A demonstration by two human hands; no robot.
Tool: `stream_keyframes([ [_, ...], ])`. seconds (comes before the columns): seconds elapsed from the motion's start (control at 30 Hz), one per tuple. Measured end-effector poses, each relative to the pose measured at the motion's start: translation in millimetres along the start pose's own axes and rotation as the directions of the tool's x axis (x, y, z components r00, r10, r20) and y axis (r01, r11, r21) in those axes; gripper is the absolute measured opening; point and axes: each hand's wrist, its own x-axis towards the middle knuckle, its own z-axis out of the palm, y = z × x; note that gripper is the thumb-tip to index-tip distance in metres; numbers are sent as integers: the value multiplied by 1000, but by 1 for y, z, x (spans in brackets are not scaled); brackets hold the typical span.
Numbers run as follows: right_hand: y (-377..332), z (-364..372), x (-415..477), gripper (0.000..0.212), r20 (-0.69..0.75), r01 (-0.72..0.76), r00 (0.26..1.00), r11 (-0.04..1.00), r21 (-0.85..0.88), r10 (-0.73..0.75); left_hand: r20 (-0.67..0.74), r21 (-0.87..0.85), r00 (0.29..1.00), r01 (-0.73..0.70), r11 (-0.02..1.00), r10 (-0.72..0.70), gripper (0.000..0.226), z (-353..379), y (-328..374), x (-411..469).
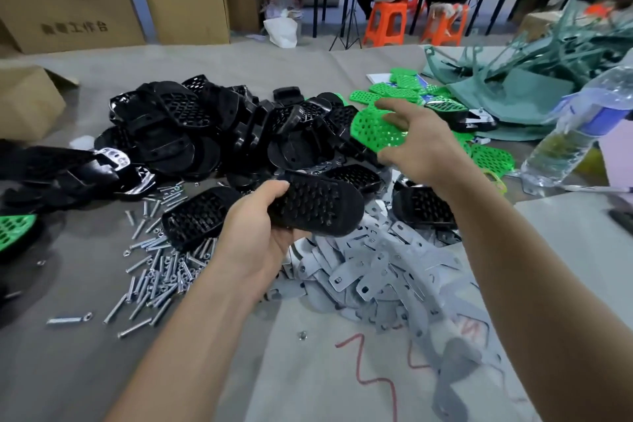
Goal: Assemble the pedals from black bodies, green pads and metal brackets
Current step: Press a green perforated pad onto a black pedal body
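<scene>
The left hand (pixel 253 236) grips a black body (pixel 315 209) above the metal brackets (pixel 376 267). The right hand (pixel 424 144), half open, pinches a green pad (pixel 373 132). To its right leans a plastic bottle (pixel 565 144), partly filled with clear liquid.

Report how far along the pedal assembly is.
Done: one finished pedal seems to lie at far right. In hand: the left hand holds a black body, the right hand grips a green pad, not yet joined. Left: piles of black bodies, metal brackets, bolts and loose green pads to assemble.
</scene>
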Motion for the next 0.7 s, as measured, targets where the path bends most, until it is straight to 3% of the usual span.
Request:
stream_keyframes([
  [0.1,-28,16,-30,82,93,41,993,938,344,-78,-43,70,998,-52,996,55,32,-7,3,-6],
  [0.17,-41,33,-47,77,151,78,975,883,463,-165,-57,34,995,-78,996,80,35,-13,7,-12],
  [0.3,-52,66,-68,73,177,168,934,817,552,-311,-51,-90,998,-49,995,44,37,-22,14,-18],
  [0.43,-41,92,-80,72,47,150,971,753,641,-234,6,-77,999,-42,996,43,39,-26,21,-18],
  [0.7,-31,103,-73,71,-2,151,982,775,613,-190,8,-17,1000,4,1000,-4,35,-36,28,-14],
])
